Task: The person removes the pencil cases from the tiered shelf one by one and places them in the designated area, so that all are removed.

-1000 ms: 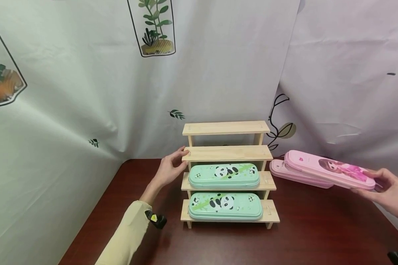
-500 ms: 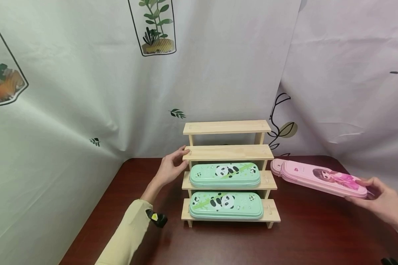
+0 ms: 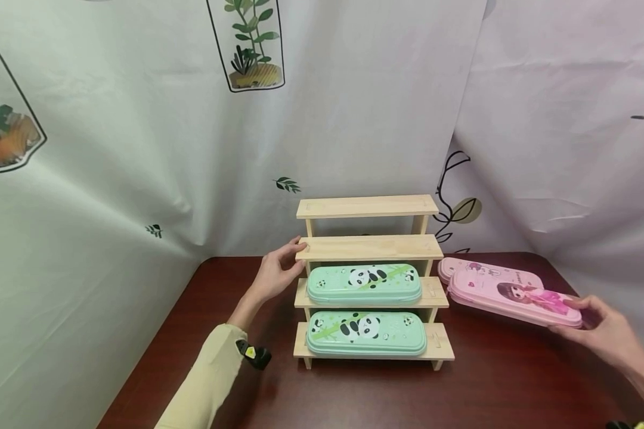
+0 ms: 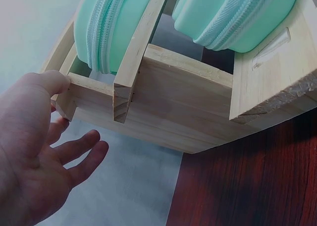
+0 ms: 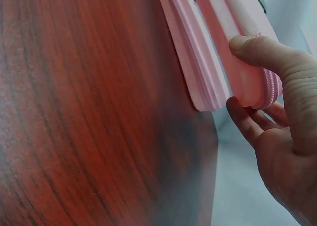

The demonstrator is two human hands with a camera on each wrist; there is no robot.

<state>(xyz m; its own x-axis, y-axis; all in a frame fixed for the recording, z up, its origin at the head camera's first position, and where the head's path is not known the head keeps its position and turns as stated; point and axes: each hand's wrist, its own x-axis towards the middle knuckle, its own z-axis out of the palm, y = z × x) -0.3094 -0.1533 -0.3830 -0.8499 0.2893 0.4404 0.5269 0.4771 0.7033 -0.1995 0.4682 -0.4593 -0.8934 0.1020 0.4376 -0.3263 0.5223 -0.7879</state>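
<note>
A stepped wooden display stand (image 3: 370, 246) stands mid-table. My left hand (image 3: 276, 271) pinches the left end of its second board from the top; the left wrist view shows thumb and index finger on the wood, other fingers off it. Mint green pencil cases with pandas lie on the lower steps: one (image 3: 327, 292) on the third board, another (image 3: 392, 342) on the bottom board. To the right of the stand, my right hand (image 3: 603, 328) grips the right end of a pink pencil case (image 3: 485, 289) with a doll print. Beneath and behind it, partly hidden, lies another pink pencil case (image 3: 520, 276).
The dark red-brown table (image 3: 386, 399) carries everything. Pale printed cloth (image 3: 354, 119) hangs close behind the stand and along both sides. The stand's top board (image 3: 367, 207) and second board hold nothing.
My right hand has brought the doll-print pencil case down and to the left, toward the front of the other pink one, uncovering more of that case's top. My left hand stays on the board.
</note>
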